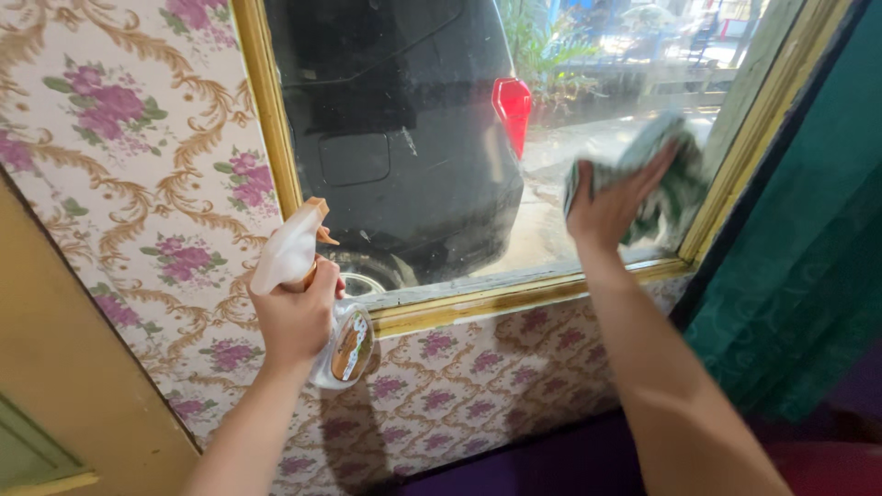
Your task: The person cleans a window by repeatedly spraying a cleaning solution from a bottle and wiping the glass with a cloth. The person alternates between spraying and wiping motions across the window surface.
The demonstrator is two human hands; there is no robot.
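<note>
Wiping at the lower right corner of the window pane, the right hand lies flat with its fingers spread, pressing a crumpled green-and-white cloth against the glass. The cloth bunches out above and to the right of the palm, nearly reaching the yellow window frame just beyond it. The left hand is closed around the neck of a spray bottle, fingers wrapped tight, holding it down at the sill's left end, away from the glass; the white nozzle sticks up above the knuckles and the clear body with its brown label hangs below the fist. Judging from the pane, the job looks to be partway through: the area around the cloth shows streaks and a hazy film, and fine specks and smears remain across the darker middle of the glass, where a black vehicle stands outside. The stretch up and to the left of the wiping hand seems not yet gone over, though I can't tell for certain which parts have been sprayed. The cloth itself looks soft, thin and rumpled, perhaps damp. Floral wallpaper covers the wall beside and below the bottle hand, and a teal curtain hangs past the cloth hand on the far side.
</note>
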